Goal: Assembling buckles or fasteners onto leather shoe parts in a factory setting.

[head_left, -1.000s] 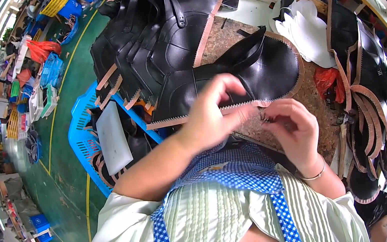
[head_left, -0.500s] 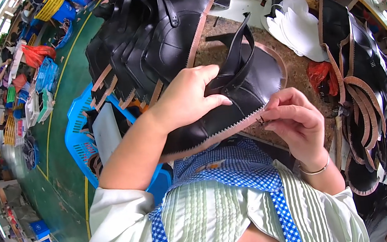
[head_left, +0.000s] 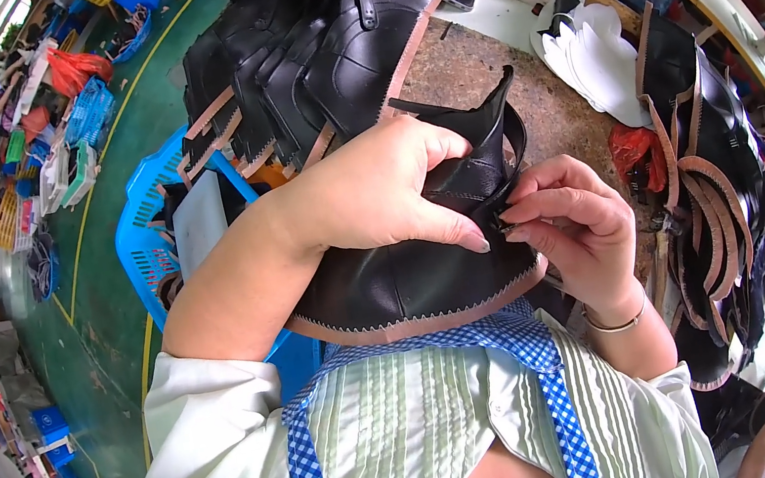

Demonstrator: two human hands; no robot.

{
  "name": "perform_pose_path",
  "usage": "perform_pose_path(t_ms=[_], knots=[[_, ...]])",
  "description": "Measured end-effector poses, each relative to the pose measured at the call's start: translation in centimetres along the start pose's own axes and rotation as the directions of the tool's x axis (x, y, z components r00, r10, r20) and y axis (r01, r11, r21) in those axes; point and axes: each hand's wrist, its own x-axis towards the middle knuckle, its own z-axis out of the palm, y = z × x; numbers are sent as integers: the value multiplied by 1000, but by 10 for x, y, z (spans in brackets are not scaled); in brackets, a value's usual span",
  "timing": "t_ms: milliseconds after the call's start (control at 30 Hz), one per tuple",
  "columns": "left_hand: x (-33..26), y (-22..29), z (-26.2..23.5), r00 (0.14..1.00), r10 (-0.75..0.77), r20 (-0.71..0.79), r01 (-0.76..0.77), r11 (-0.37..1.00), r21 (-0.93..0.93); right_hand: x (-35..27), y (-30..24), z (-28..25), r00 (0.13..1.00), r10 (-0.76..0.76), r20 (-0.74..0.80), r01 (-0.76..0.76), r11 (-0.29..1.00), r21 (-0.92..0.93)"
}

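Observation:
A black leather shoe upper point(head_left: 360, 287) lies in front of me, its pinkish zigzag-cut edge curving along the side nearest my body. My left hand point(head_left: 383, 179) grips it from above, the thumb pressing on the leather and the fingers partly hidden behind the raised part. On that raised part, a black strap-like band point(head_left: 514, 133) stands up in a loop. My right hand point(head_left: 575, 223) is closed in a pinch against the upper, right beside my left thumb. A tiny dark thing shows at its fingertips, too small to name.
More black uppers point(head_left: 345, 65) are heaped at the far left of the brown worktop point(head_left: 464, 56). White cut pieces point(head_left: 589, 56) and a red plastic bag point(head_left: 637, 154) lie right. Further black pieces point(head_left: 714, 216) hang at the right edge. A blue basket point(head_left: 135, 243) stands left.
The upper has turned, bringing its zigzag edge round towards my body. My right hand has gone from that edge up to the raised part; my left hand has shifted slightly right.

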Motion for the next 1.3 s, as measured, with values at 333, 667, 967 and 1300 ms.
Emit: perform_pose_path(t_ms=[333,667,967,1300], knots=[[2,9,9,992,-122,7,122,992,-38,6,-17,-3,992,-87,95,109,960,-258],[-5,6,34,887,379,-265,-165,795,583,4,-26,15,994,-111,-22,87,871,-484],[-12,3,54,773,522,-361,-343,823,454,-8,-21,15,906,-214,-366,130,962,-241],[-14,-12,61,792,392,-468,-375,917,133,-10,-20,17,922,83,-378,-2,978,210]])
